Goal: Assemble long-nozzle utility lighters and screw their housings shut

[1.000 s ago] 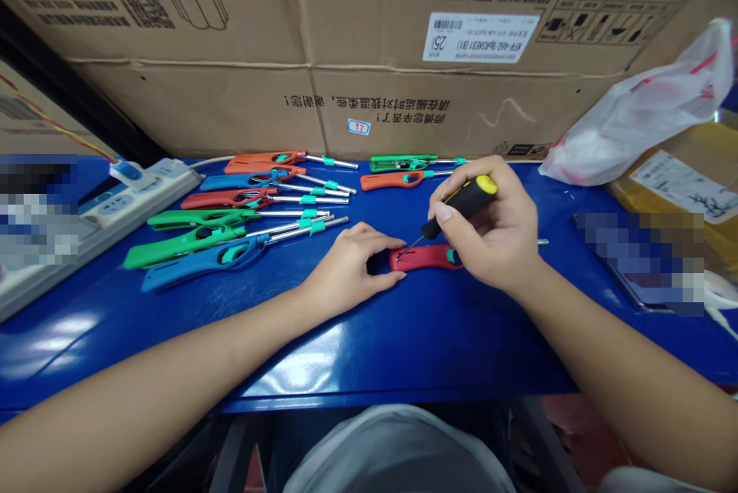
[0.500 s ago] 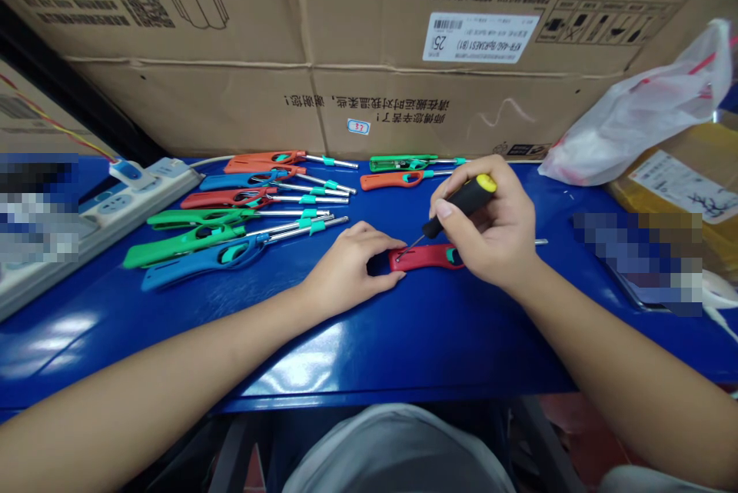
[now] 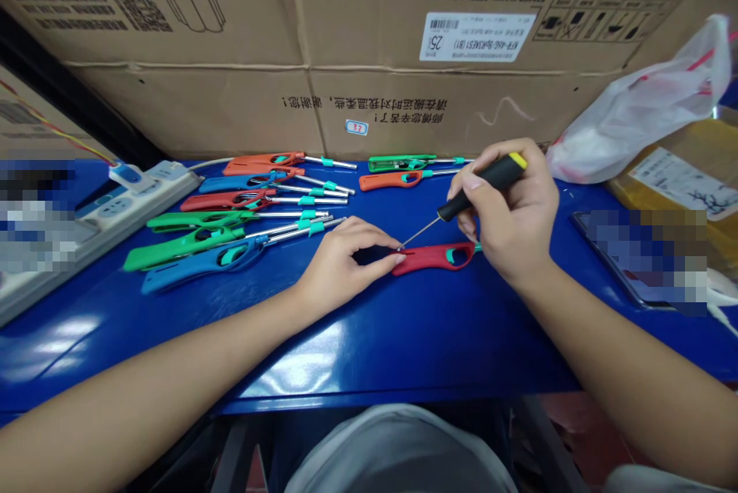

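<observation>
A red gas lighter (image 3: pixel 430 258) with a turquoise trigger lies flat on the blue table, its butt end towards my left hand (image 3: pixel 340 262). The thumb and index finger of that hand come together at this end, by the screwdriver's tip. Whatever is between them is too small to make out, though a tiny shiny spot shows there. My right hand (image 3: pixel 513 216) grips a screwdriver (image 3: pixel 481 185) by its black handle with a yellow end. The thin shaft slants down leftwards to my left fingertips. The lighter's far tube is hidden behind my right hand.
Several coloured lighters (image 3: pixel 201 262) lie in a row at left. A green lighter (image 3: pixel 397 163) and an orange lighter (image 3: pixel 389 181) lie at the back, before a cardboard box (image 3: pixel 231 108). A power strip (image 3: pixel 132 197) is at far left; a phone (image 3: pixel 616 262) and plastic bag (image 3: pixel 634 116) at right.
The screwdriver has lifted off the red lighter's face and tilted lower, its tip now at my left fingertips. My left thumb and index finger have closed from around the lighter's end into a pinch.
</observation>
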Demonstrator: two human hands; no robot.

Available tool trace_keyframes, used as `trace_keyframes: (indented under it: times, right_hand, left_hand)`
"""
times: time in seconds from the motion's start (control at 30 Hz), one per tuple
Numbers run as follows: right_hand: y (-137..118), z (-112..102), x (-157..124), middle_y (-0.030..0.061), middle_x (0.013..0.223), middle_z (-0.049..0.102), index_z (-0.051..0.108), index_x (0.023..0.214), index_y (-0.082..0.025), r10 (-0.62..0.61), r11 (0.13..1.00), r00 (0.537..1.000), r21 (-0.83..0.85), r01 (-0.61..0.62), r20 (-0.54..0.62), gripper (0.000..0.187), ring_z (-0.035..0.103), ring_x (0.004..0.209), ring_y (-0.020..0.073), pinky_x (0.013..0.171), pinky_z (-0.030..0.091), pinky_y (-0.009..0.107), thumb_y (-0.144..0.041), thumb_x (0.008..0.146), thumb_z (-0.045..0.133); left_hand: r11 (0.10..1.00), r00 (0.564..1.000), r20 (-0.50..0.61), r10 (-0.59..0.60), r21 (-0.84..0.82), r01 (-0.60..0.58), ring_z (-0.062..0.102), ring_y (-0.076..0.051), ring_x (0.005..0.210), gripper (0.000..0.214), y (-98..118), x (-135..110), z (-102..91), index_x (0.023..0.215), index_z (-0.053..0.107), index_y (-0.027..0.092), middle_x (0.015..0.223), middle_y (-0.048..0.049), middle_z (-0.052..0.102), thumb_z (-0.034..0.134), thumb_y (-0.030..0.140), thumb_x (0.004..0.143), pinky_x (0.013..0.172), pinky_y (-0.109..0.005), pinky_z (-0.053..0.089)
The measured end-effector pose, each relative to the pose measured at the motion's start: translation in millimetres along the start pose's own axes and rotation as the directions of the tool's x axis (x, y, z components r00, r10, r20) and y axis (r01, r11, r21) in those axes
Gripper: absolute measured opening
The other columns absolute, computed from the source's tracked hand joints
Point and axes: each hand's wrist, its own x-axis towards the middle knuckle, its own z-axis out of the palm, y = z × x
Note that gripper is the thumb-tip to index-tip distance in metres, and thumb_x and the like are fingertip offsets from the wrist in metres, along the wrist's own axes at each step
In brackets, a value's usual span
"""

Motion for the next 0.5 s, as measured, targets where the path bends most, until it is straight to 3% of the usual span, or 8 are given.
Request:
trace_keyframes:
  times: [0.3,0.5]
  right_hand:
    - [-1.5,1.0,-2.1,-0.0028,0.073,0.062,0.055,0.088,-0.028,-0.003,1.0,1.0,-0.002,0.003,-0.01,0.021,0.049,0.045,0.0103,0.04,0.041,0.027,-0.037,0.087,0.074]
    - [-0.3,0.9,-3.8,-0.0002,0.078,0.061,0.055,0.089,-0.027,-0.021,0.999,0.999,-0.033,0.022,0.027,0.019,0.061,0.063,0.0145,0.051,0.05,0.027,-0.034,0.087,0.072]
  left_hand:
    - [1.0,1.0,0.015,0.012,0.024,-0.012,0.068,-0.02,0.087,0.002,0.5,2.2,-0.7,0.088,0.078,0.022,0.09,-0.0026,0.08,0.078,0.024,0.087,0.085,-0.036,0.053]
    - [0.995,0.998,0.031,0.053,0.082,-0.055,0.067,-0.02,0.083,0.004,-0.2,1.6,-2.2,0.086,0.077,0.021,0.087,-0.0019,0.08,0.079,0.025,0.086,0.082,-0.036,0.05]
